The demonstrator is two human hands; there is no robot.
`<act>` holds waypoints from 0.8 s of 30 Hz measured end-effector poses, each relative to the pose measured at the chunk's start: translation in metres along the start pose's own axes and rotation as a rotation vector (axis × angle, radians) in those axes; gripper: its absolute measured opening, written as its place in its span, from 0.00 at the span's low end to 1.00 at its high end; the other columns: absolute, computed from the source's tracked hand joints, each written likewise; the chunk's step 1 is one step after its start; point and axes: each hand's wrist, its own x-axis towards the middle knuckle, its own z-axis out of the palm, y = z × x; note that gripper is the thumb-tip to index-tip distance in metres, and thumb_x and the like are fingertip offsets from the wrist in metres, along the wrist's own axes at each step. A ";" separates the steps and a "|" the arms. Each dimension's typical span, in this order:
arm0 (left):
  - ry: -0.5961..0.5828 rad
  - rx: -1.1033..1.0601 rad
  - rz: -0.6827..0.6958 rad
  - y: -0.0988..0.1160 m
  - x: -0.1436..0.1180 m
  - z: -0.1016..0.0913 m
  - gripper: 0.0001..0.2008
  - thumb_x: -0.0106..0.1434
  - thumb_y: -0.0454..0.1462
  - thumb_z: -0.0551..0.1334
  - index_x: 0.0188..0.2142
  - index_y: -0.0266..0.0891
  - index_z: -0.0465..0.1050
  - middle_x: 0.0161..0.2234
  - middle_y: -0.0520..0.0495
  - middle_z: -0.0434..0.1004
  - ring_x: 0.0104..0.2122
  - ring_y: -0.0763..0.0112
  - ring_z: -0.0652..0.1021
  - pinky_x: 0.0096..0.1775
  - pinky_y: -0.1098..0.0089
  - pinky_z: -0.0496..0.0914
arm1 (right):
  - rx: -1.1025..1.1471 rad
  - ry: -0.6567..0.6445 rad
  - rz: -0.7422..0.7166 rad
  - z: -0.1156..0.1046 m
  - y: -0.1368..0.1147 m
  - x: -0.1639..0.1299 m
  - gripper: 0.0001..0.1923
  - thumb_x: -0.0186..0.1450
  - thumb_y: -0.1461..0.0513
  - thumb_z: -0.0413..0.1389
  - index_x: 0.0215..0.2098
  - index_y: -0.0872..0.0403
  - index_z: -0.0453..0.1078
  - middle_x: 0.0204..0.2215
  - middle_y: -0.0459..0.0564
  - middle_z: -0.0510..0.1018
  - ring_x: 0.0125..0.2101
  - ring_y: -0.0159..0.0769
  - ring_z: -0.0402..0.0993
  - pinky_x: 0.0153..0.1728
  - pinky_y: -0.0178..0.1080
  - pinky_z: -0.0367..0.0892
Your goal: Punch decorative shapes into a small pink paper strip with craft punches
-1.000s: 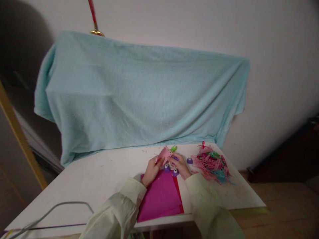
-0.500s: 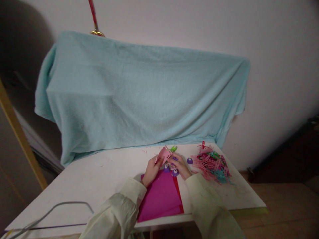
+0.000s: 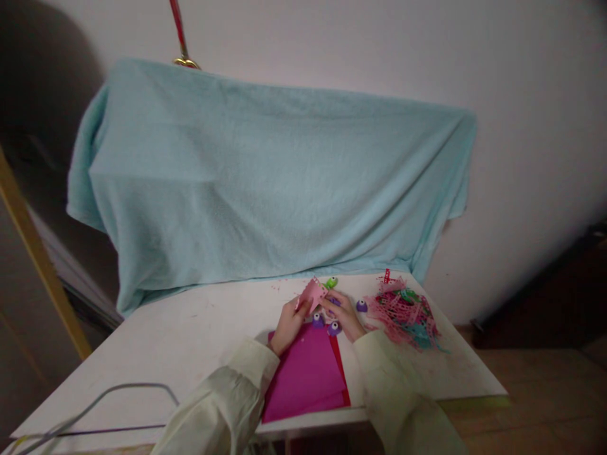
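Observation:
My left hand (image 3: 290,321) is closed on a small pink paper (image 3: 311,294), whose right edge bears a row of punched holes. My right hand (image 3: 348,317) is closed at that edge, with a purple craft punch (image 3: 334,303) partly showing between its fingers. Just below the hands sit two more purple punches with eye-like tops, one (image 3: 317,320) left of the other (image 3: 334,328). A green punch (image 3: 331,283) lies beyond the paper, and another purple punch (image 3: 361,306) is right of my right hand. Under my left wrist are magenta sheets (image 3: 303,379) over a red one.
A tangled heap of punched paper strips (image 3: 403,316) in pink, red, green and teal covers the right of the white table (image 3: 199,341). A grey cable (image 3: 128,385) crosses the front left. Behind the table hangs a light blue cloth (image 3: 275,183).
The pink paper has tilted slightly between my hands, and fewer holes show along its right edge. My hands stay in nearly the same place.

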 end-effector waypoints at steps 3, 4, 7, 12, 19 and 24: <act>0.013 0.025 -0.005 -0.004 0.001 0.001 0.21 0.60 0.50 0.53 0.24 0.34 0.68 0.20 0.52 0.66 0.23 0.72 0.65 0.26 0.74 0.58 | -0.024 -0.003 -0.013 0.000 0.000 -0.001 0.17 0.51 0.51 0.61 0.29 0.57 0.71 0.19 0.42 0.67 0.17 0.24 0.56 0.17 0.30 0.49; 0.012 0.040 -0.014 -0.005 0.001 0.001 0.22 0.60 0.50 0.53 0.23 0.34 0.67 0.19 0.52 0.65 0.22 0.72 0.64 0.25 0.74 0.57 | -0.024 0.002 -0.007 0.000 0.001 0.000 0.17 0.51 0.51 0.61 0.29 0.57 0.71 0.19 0.42 0.67 0.17 0.24 0.55 0.17 0.30 0.48; -0.009 0.078 -0.042 -0.010 0.002 0.002 0.23 0.60 0.51 0.53 0.20 0.35 0.66 0.17 0.53 0.63 0.20 0.74 0.62 0.23 0.74 0.54 | -0.005 0.030 -0.001 -0.002 0.005 0.002 0.18 0.51 0.51 0.61 0.30 0.57 0.71 0.19 0.42 0.67 0.16 0.23 0.54 0.16 0.30 0.47; -0.022 0.071 -0.018 -0.014 0.001 0.003 0.23 0.60 0.51 0.53 0.22 0.34 0.68 0.19 0.52 0.66 0.21 0.74 0.64 0.24 0.74 0.56 | 0.006 0.059 -0.010 -0.004 0.010 0.004 0.17 0.52 0.51 0.61 0.30 0.56 0.71 0.20 0.43 0.67 0.17 0.24 0.55 0.17 0.30 0.48; -0.060 0.042 0.004 -0.012 0.001 0.003 0.21 0.60 0.49 0.55 0.26 0.33 0.70 0.22 0.50 0.70 0.22 0.74 0.66 0.25 0.74 0.59 | 0.015 0.052 0.007 -0.003 0.008 0.003 0.17 0.52 0.51 0.60 0.29 0.57 0.70 0.17 0.41 0.64 0.16 0.23 0.52 0.16 0.31 0.46; -0.052 0.038 -0.006 -0.012 0.000 0.002 0.22 0.60 0.51 0.54 0.24 0.33 0.69 0.21 0.51 0.69 0.22 0.73 0.67 0.25 0.75 0.59 | 0.096 0.057 -0.005 -0.004 0.008 0.006 0.14 0.54 0.52 0.58 0.29 0.55 0.67 0.20 0.42 0.65 0.16 0.24 0.54 0.16 0.30 0.47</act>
